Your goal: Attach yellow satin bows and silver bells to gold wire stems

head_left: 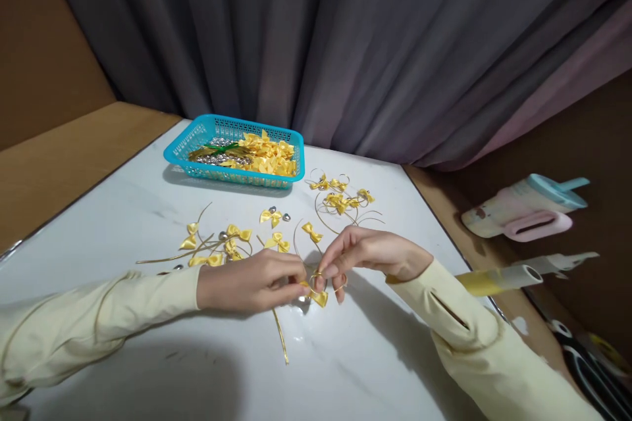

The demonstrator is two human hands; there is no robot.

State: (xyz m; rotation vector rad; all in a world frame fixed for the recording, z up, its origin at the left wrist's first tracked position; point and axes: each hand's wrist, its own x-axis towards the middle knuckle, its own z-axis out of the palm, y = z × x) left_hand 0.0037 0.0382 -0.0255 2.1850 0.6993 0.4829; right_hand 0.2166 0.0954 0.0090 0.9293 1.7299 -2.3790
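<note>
Near the middle of the white table, my left hand [261, 281] and my right hand [358, 255] meet fingertip to fingertip. A thin gold cord [316, 274] is looped between them, pinched by my right fingers. My left thumb and forefinger are closed on the same small piece. Just below the fingertips hangs or lies a yellow bow [320, 298], beside a silver bead [303, 302]; what joins them is too small to tell. Another yellow bow [312, 231] lies just beyond my hands. Several bows [239, 233] with beads and cords lie left of them.
A blue basket [299, 161] of yellow bows, silver beads and gold ties stands at the back. More bows with cords [338, 202] lie at the back right. Right of the table are a tumbler [513, 207], a yellow tube [486, 281] and black-handled scissors [587, 368].
</note>
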